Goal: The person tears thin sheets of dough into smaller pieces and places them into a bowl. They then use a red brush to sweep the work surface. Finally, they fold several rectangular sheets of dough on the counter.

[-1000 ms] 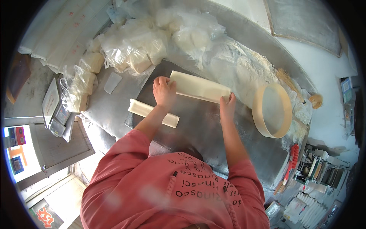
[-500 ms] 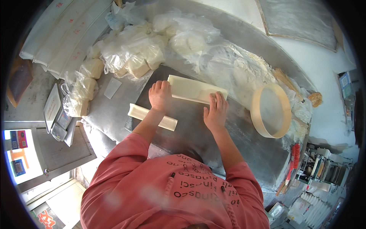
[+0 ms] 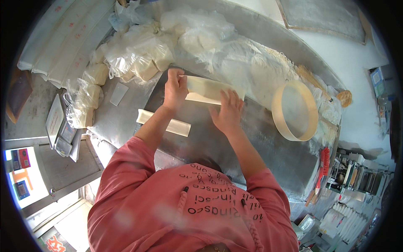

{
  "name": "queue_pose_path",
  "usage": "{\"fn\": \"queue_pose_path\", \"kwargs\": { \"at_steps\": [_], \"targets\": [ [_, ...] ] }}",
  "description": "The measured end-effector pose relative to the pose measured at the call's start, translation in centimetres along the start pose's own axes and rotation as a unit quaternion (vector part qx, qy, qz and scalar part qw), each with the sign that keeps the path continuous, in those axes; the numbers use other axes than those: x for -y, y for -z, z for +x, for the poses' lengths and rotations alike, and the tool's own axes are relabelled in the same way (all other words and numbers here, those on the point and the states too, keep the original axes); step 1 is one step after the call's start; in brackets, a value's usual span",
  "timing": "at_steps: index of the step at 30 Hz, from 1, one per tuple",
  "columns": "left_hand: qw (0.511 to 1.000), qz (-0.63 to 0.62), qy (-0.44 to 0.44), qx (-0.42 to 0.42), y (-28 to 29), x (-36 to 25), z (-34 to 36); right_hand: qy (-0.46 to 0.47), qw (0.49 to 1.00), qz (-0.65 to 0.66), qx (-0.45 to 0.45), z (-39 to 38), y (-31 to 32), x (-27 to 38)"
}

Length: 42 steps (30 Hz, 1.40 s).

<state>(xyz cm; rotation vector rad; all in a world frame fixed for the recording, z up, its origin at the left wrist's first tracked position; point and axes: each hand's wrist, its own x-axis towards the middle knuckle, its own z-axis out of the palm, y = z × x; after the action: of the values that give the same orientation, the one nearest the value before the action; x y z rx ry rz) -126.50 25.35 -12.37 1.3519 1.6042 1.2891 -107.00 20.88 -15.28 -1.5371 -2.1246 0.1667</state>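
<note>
A pale, long sheet of dough (image 3: 203, 86) lies across the dark worktop, with a crease or raised edge along its near side. My left hand (image 3: 175, 93) has its fingers curled round the sheet's left end. Over the right end, my right hand (image 3: 228, 110) rests with fingers apart on the sheet's near edge, its thumb stretched to the left. A smaller pale strip of dough (image 3: 178, 127), curled along its length, lies nearer to me, partly under my left forearm. The underside of the large sheet is hidden.
A round wooden-rimmed sieve (image 3: 310, 130) stands at the right. White flour (image 3: 264, 67) is heaped along the back. Bagged pale blocks (image 3: 145, 69) sit at the back left, near a translucent scraper (image 3: 119, 93). A red brush (image 3: 324, 161) lies by the right edge.
My left hand has turned and its fingers have closed further round the sheet's end. The sheet's near side now shows a crease. My right hand has shifted slightly left along it.
</note>
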Motion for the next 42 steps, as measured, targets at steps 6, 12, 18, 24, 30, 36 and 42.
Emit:
{"fn": "queue_pose_path", "kwargs": {
  "at_steps": [6,12,18,24,30,36,42],
  "targets": [
    [0.965,-0.25,0.075,0.02,0.0,-5.3,0.8,0.003,0.999,-0.017,-0.036,4.0,-1.5,-2.9],
    [0.975,-0.21,0.068,-0.015,2.3,-6.0,-3.6,0.02,0.989,0.084,-0.122,2.8,6.6,-7.0],
    [0.978,-0.034,0.185,0.096,2.7,1.7,-13.7,0.117,0.992,0.041,-0.019,-8.2,8.2,-6.8],
    [0.955,0.116,0.147,0.231,2.5,7.4,-18.8,0.08,0.995,-0.032,0.05,-17.3,5.9,-6.7],
    [0.887,0.319,-0.013,0.332,1.9,6.1,-15.3,0.061,0.99,0.004,0.128,-16.9,8.1,-5.7],
    [0.951,-0.146,0.262,0.071,-1.3,6.7,-6.9,0.06,0.997,0.022,0.033,-11.7,4.5,-4.9],
    [0.879,-0.253,0.376,0.152,-0.7,5.7,-4.5,0.057,0.998,-0.037,0.016,-4.0,0.0,-1.3]
  ]
}}
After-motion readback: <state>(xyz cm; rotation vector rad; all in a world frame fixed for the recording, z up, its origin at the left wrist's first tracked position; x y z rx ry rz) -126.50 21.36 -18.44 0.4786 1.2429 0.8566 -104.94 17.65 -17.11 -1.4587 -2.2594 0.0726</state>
